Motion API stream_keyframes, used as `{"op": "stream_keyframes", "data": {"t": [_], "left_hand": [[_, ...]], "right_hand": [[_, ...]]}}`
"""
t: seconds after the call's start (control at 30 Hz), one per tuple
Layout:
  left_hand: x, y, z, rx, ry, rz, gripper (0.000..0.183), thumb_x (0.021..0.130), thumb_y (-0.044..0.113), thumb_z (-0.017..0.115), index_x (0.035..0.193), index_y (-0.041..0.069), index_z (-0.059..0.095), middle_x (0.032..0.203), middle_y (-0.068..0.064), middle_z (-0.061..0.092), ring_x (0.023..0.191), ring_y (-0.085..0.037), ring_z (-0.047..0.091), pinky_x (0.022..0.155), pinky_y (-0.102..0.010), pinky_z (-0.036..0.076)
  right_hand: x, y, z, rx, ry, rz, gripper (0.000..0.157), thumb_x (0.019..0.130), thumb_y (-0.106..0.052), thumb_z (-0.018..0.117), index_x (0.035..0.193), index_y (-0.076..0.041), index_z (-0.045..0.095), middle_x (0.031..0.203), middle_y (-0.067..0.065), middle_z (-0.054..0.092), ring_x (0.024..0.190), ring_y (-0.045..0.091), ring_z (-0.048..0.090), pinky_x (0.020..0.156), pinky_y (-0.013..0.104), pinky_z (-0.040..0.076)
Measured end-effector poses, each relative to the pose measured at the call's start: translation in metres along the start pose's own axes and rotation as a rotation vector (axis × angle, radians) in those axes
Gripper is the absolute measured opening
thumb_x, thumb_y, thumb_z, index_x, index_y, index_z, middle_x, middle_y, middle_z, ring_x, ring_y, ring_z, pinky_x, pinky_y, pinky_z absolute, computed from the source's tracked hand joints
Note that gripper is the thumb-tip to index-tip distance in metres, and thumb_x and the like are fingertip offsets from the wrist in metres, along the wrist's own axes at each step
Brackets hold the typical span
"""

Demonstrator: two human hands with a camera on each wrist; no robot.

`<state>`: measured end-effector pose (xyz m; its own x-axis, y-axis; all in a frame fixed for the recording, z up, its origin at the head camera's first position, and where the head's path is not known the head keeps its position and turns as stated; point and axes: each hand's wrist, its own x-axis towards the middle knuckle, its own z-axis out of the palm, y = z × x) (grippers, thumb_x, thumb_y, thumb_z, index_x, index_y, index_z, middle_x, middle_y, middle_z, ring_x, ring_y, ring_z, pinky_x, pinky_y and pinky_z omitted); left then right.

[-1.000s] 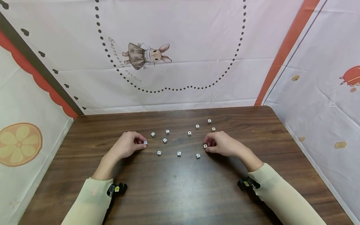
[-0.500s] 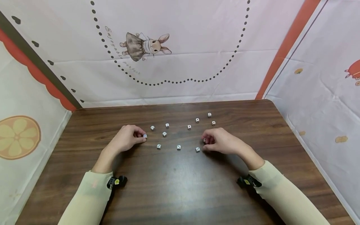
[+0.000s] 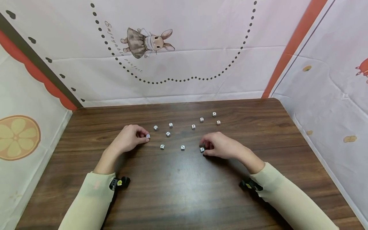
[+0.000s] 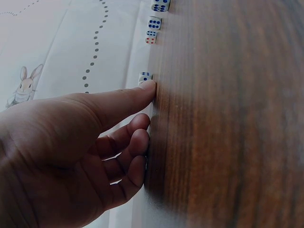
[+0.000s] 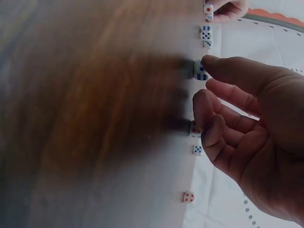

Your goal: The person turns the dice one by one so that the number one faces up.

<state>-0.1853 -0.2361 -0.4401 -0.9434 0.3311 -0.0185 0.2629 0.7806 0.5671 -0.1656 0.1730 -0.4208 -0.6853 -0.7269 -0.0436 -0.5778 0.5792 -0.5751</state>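
Note:
Small white dice lie scattered on the brown wooden table [image 3: 184, 204]. My left hand [image 3: 127, 138] holds a die [image 3: 148, 136] at its thumb and fingertips, at the left end of the group. In the left wrist view the thumb of that hand touches a die [image 4: 145, 77], and the other fingers curl below. My right hand [image 3: 219, 145] has its thumb and a blurred forefinger around a die [image 3: 202, 149] with dots on top. In the right wrist view this die [image 5: 200, 70] sits by the thumb tip, the remaining fingers curled. Whether another die is inside the palm is hidden.
Between the hands lie a die [image 3: 182, 148], a die [image 3: 162, 147] and several more. Toward the back right are a die [image 3: 214, 114] and a die [image 3: 218, 122]. A printed white cloth [image 3: 201, 64] hangs behind and beside the table.
My right hand has moved left from one die to another; the first die it held has gone out of sight. My left hand stays on its die. The head view has tilted up slightly.

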Motion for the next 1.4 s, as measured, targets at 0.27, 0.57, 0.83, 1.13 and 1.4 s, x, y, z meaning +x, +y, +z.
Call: {"op": "stream_keyframes", "data": {"t": [0.27,0.57,0.83,1.13,1.4], "left_hand": [[-0.0001,0.0016,-0.0012,-0.002,-0.005,-0.003,0.010,0.093,0.015,0.084,0.101,0.010,0.082,0.084,0.001,0.066,0.080,-0.017,0.058,0.073,-0.036,0.047],[-0.0018,0.0028,-0.0009,-0.005,0.000,0.001,0.010,0.093,0.015,0.084,0.101,0.009,0.082,0.084,0.001,0.066,0.080,-0.018,0.058,0.073,-0.036,0.047],[-0.0025,0.0015,0.0002,-0.012,-0.007,-0.008,0.010,0.093,0.015,0.084,0.102,0.010,0.082,0.085,0.001,0.066,0.080,-0.017,0.058,0.073,-0.036,0.047],[-0.0029,0.0012,0.0005,-0.013,-0.005,-0.009,0.010,0.093,0.015,0.084,0.101,0.010,0.081,0.085,0.001,0.066,0.080,-0.017,0.058,0.072,-0.036,0.047],[-0.0032,0.0015,0.0004,-0.008,-0.002,-0.015,0.010,0.093,0.015,0.084,0.101,0.011,0.081,0.085,0.001,0.066,0.080,-0.017,0.057,0.073,-0.036,0.046]], "right_hand": [[0.0060,-0.0066,0.0036,-0.077,-0.005,-0.056,0.019,0.093,-0.011,0.082,0.111,-0.008,0.075,0.087,-0.002,0.064,0.078,0.012,0.058,0.071,0.029,0.050],[0.0081,-0.0082,0.0064,-0.091,-0.001,-0.086,0.009,0.095,-0.008,0.079,0.104,-0.010,0.076,0.088,-0.005,0.065,0.077,0.014,0.061,0.069,0.027,0.050],[0.0077,-0.0072,0.0074,-0.076,0.001,-0.080,0.007,0.097,-0.008,0.077,0.104,-0.010,0.077,0.088,-0.007,0.067,0.075,0.004,0.058,0.069,0.027,0.051],[0.0069,-0.0074,0.0071,-0.061,0.011,-0.072,0.006,0.097,-0.009,0.077,0.103,-0.011,0.077,0.085,-0.011,0.067,0.075,0.002,0.059,0.069,0.027,0.052],[0.0064,-0.0077,0.0060,-0.066,0.021,-0.088,0.006,0.097,-0.011,0.079,0.103,-0.012,0.077,0.088,-0.009,0.065,0.077,0.004,0.058,0.070,0.027,0.051]]}}
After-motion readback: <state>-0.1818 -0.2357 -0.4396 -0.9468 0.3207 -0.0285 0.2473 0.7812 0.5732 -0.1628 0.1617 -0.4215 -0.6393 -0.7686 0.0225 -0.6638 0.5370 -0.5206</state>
